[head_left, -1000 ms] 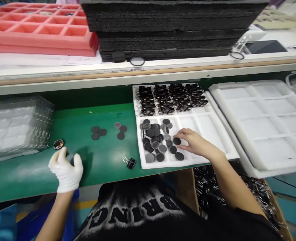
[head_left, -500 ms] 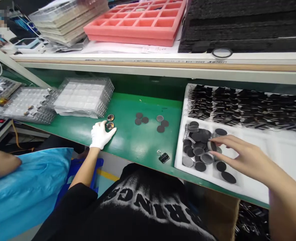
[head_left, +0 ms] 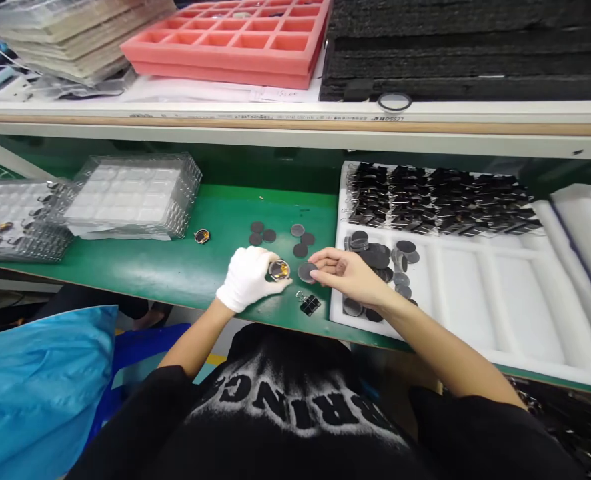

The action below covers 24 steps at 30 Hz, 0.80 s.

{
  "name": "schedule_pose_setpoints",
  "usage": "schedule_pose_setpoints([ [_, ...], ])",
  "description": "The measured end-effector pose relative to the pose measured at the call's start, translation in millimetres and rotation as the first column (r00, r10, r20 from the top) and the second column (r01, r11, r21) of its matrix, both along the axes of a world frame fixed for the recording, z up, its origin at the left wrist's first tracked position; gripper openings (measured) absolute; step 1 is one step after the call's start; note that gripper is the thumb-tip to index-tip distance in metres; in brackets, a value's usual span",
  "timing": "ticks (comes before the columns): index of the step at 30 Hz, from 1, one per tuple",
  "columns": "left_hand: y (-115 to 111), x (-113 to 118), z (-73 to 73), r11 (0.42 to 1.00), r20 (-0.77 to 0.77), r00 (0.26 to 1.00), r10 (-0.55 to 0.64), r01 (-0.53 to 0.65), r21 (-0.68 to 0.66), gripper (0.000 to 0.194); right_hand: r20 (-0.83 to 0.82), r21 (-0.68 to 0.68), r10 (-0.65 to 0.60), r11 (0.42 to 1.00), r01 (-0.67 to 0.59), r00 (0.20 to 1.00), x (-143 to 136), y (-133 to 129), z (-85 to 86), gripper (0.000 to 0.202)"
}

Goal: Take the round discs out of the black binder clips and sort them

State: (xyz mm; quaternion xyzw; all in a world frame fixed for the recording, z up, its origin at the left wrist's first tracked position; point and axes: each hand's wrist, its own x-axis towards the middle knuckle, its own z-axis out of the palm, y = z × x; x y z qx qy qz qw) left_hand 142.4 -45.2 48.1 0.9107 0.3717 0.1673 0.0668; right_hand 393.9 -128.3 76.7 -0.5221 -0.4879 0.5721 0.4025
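Observation:
My left hand [head_left: 248,279], in a white glove, pinches a round metal-rimmed piece with an amber and dark face [head_left: 279,269] between thumb and fingers. Just right of it, my right hand [head_left: 343,272], bare, grips a flat grey disc [head_left: 306,272] by its edge. The disc and the round piece are close but apart. A similar round piece [head_left: 202,236] lies on the green bench to the left. Beyond my hands lie two small groups of dark discs [head_left: 257,227]. A black binder clip [head_left: 309,303] rests below the grey disc.
On the right, a white foam tray [head_left: 465,280] holds loose discs and rows of black binder clips [head_left: 440,200]. Stacked clear trays [head_left: 130,193] stand at the left. Above runs a shelf edge [head_left: 255,133] with a pink compartment tray [head_left: 220,60]. Someone in blue [head_left: 40,380] is at far left.
My left hand has picked up one of the two round pieces and brought it right. My right hand has left the foam tray and moved left with a disc. The view has shifted rightward.

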Motion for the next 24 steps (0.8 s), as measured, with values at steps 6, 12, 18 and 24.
schedule_pose_setpoints([
  [6, -3.0, 49.6, 9.2, 0.967, -0.009, 0.967, -0.254, 0.254, -0.001, 0.044, 0.269, 0.154, -0.061, 0.988, 0.019, 0.961, 4.3, 0.6, -15.1, 0.028],
  [12, -3.6, 57.0, 3.8, 0.985, 0.087, 0.987, -0.135, 0.143, -0.101, 0.056, -0.085, -0.042, -0.079, 0.996, 0.075, 0.993, 18.3, 6.1, -19.2, 0.04],
  [18, -30.2, 49.1, -14.3, 0.928, -0.161, 0.943, -0.291, 0.238, -0.287, 0.046, -0.331, -0.164, -0.376, 0.926, 0.339, 0.866, 34.7, 10.7, -16.1, 0.048],
  [24, -21.5, 63.7, -9.4, 0.945, 0.28, 0.948, 0.152, -0.056, -0.323, 0.047, -0.382, -0.178, -0.25, 0.964, 0.195, 0.89, 32.8, 7.4, -24.1, 0.041],
])
